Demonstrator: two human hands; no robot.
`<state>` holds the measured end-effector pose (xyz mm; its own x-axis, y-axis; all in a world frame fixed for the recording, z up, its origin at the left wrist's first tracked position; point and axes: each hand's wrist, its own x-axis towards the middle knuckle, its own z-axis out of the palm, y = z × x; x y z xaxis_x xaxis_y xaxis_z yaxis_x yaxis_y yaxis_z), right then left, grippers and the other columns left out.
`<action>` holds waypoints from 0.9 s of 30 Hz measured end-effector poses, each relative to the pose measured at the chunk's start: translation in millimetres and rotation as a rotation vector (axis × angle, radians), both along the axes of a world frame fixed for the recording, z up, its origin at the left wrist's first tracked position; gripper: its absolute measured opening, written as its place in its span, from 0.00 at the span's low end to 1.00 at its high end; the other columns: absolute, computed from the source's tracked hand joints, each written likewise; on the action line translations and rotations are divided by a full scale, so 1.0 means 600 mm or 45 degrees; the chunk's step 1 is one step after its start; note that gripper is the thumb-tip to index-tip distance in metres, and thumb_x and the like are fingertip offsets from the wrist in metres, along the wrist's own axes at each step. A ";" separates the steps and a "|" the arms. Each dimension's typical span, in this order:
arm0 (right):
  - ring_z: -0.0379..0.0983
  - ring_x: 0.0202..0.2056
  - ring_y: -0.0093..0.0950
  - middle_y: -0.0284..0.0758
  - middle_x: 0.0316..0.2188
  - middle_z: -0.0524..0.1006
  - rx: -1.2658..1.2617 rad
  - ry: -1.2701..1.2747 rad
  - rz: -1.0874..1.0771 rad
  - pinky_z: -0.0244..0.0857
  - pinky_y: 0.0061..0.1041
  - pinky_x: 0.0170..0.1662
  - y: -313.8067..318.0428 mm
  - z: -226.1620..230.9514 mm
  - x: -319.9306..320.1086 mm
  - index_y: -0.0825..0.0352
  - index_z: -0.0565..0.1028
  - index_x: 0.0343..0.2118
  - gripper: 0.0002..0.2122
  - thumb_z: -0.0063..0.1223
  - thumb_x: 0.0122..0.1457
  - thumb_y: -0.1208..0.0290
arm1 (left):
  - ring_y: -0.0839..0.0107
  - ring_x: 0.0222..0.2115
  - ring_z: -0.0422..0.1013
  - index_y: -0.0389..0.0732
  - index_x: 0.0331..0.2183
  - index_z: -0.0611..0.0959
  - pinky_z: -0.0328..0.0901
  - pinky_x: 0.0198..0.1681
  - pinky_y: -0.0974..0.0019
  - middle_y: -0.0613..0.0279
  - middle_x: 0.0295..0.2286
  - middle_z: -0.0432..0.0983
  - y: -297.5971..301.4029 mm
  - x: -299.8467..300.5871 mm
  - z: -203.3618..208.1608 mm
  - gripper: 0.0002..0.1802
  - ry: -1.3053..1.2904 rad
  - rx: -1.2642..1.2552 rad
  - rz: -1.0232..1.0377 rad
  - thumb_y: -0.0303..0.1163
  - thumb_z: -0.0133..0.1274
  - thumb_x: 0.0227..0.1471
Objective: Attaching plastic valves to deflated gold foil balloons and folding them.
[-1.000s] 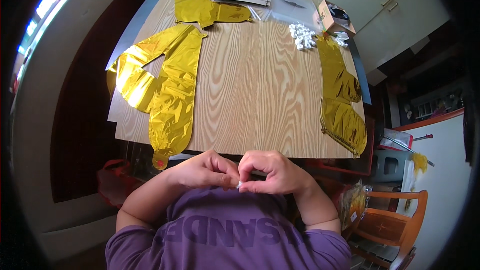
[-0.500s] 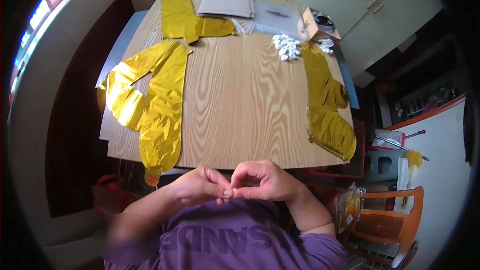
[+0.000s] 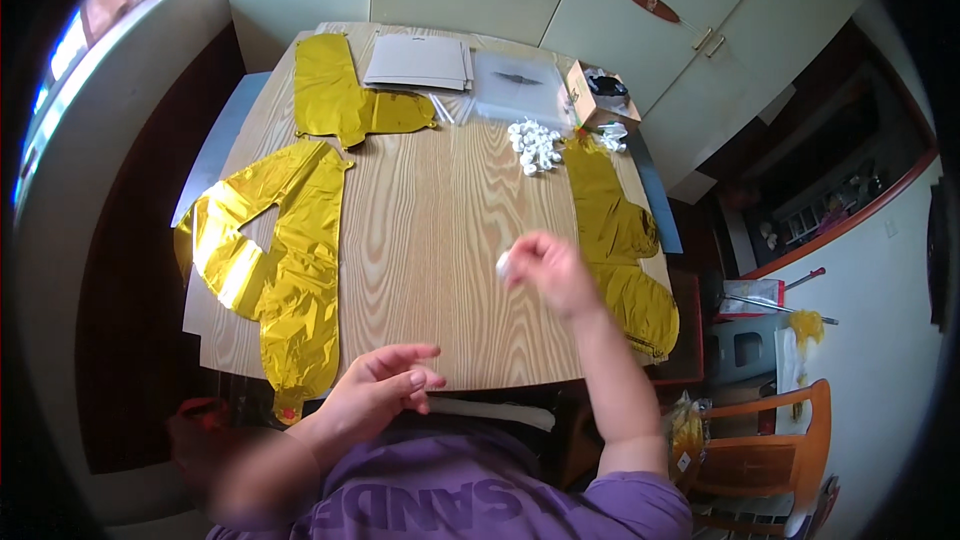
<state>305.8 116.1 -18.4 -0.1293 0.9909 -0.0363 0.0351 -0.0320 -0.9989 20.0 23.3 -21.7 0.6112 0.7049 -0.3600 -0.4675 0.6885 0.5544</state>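
Note:
My right hand (image 3: 552,272) reaches out over the right middle of the table, fingertips pinched on a small white roundish piece (image 3: 503,265). Its exact kind cannot be made out. It resembles those in the pile of white pieces (image 3: 536,146) farther back. My left hand (image 3: 385,385) is at the table's front edge, fingers apart and holding nothing. To its left lies a flat gold foil balloon (image 3: 305,290), its lower end hanging past the edge. Another gold foil balloon (image 3: 610,230) stretches along the right side, partly behind my right forearm.
At the back left lies a third gold foil balloon (image 3: 325,90). Beside it are a stack of grey-white cards (image 3: 418,62), a clear plastic box (image 3: 520,85) and a small wooden box (image 3: 603,97) with dark contents. A wooden chair (image 3: 765,455) stands at the right.
My hands were together in front of my chest, fingertips meeting. Now they are apart: the right has moved forward over the table with the white piece, and the left has opened. The view has tilted up.

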 end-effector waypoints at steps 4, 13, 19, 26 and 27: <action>0.73 0.21 0.21 0.32 0.24 0.77 -0.123 -0.350 -0.466 0.71 0.19 0.25 0.165 -0.036 0.125 0.70 0.75 0.33 0.03 0.55 0.58 0.78 | 0.75 0.31 0.74 0.35 0.46 0.79 0.69 0.39 0.70 0.59 0.35 0.79 -0.024 -0.017 -0.008 0.15 0.212 0.181 -0.226 0.25 0.55 0.56; 0.79 0.34 0.38 0.40 0.30 0.81 -0.070 -1.152 -0.846 0.71 0.33 0.40 0.315 -0.109 0.148 0.62 0.82 0.25 0.04 0.58 0.50 0.69 | 0.76 0.36 0.74 0.35 0.43 0.82 0.68 0.43 0.70 0.59 0.34 0.81 -0.078 -0.067 -0.094 0.16 1.022 0.710 -0.660 0.35 0.57 0.55; 0.76 0.26 0.24 0.35 0.32 0.81 0.026 -0.732 -0.736 0.68 0.22 0.29 0.229 -0.079 0.150 0.69 0.79 0.41 0.10 0.52 0.60 0.71 | 0.75 0.38 0.74 0.35 0.44 0.81 0.68 0.44 0.69 0.56 0.37 0.81 -0.079 -0.089 -0.116 0.17 1.152 0.723 -0.570 0.35 0.55 0.56; 0.73 0.27 0.22 0.34 0.24 0.77 -0.027 -0.406 0.122 0.65 0.22 0.32 -0.191 -0.021 -0.046 0.71 0.77 0.31 0.04 0.57 0.57 0.75 | 0.64 0.40 0.76 0.38 0.42 0.81 0.69 0.45 0.64 0.50 0.37 0.79 -0.078 -0.142 -0.177 0.16 1.373 0.913 -0.298 0.37 0.56 0.54; 0.74 0.28 0.23 0.34 0.24 0.77 0.118 -0.445 0.374 0.66 0.22 0.32 -0.225 -0.028 -0.077 0.71 0.78 0.29 0.03 0.60 0.54 0.77 | 0.63 0.40 0.76 0.38 0.41 0.82 0.68 0.46 0.64 0.49 0.36 0.80 -0.071 -0.141 -0.184 0.16 1.422 0.861 -0.252 0.38 0.55 0.55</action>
